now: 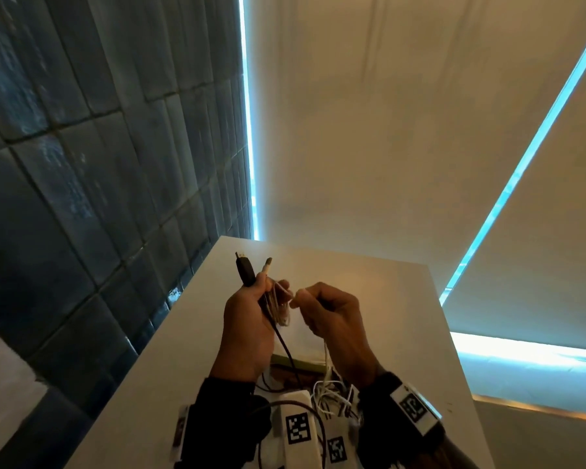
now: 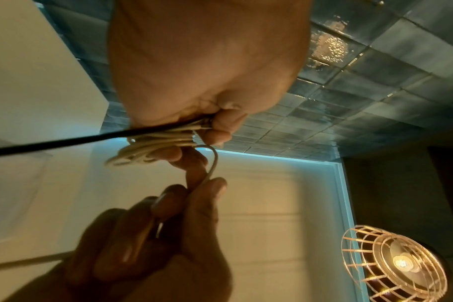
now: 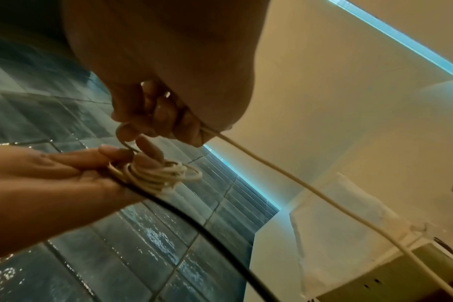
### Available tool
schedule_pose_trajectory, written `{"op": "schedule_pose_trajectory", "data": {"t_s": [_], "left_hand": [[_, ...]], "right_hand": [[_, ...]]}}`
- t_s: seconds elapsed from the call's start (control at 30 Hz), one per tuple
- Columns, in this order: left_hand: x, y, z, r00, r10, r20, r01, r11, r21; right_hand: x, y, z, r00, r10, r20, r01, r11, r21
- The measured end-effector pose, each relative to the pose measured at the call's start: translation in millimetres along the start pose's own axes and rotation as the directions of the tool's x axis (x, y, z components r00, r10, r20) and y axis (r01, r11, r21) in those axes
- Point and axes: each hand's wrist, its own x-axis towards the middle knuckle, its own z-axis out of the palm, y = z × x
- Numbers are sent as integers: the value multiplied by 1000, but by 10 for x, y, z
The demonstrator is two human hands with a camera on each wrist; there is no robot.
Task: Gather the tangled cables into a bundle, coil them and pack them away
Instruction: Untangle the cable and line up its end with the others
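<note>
The white cable (image 1: 279, 304) sits as a small coil of several loops in your left hand (image 1: 247, 319), raised above the white table (image 1: 403, 299). Your left fingers (image 3: 109, 152) curl round that coil and also round a black cable (image 1: 286, 346), whose black plug (image 1: 245, 270) sticks up out of your fist next to a pale plug (image 1: 267, 265). The black cable hangs from the underside of your left hand down toward the table.

Your right hand (image 1: 332, 319) is just beside the left, fingers curled, with thumb and forefinger pinching the free run of the white cable where it leaves the coil. From that pinch the strand passes through your right fist and drops to the table.

Below your wrists, a loose tangle of white wires (image 1: 330, 396) lies on the table, next to white blocks bearing black-and-white square markers (image 1: 298, 428). A green-edged box (image 1: 305, 364) lies just beyond the tangle, partly hidden by your hands.

A dark tiled wall (image 1: 82, 164) stands to your left, and pale roller blinds (image 1: 386, 130) with bright blue light at their edges hang beyond the table. The left wrist view shows a lit caged lamp (image 2: 398, 263).
</note>
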Motion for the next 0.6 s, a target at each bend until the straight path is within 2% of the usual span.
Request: {"op": "schedule_pose_trajectory", "data": {"t_s": [0.1,0.27,0.37,0.47,0.6], "left_hand": [[5,48,-20,993,-24,119,39,992,-123],[-3,114,-35,986,60,157,-13,958,-285],[-25,162,-29,980,110,163,-60,956,-287],[-33,190,-24,975,146,165,-107,969,-223],[-54,134,-9,977,136,162,-104,976,-192]], "right_hand": [[-54,65,7,999,7,39,-5,999,-49],[-144,246,-79,993,92,68,-84,991,-107],[-233,386,-137,980,169,105,-157,980,-120],[-335,506,-197,965,247,84,-236,964,-126],[-352,710,-251,971,236,32,-218,937,-274]]}}
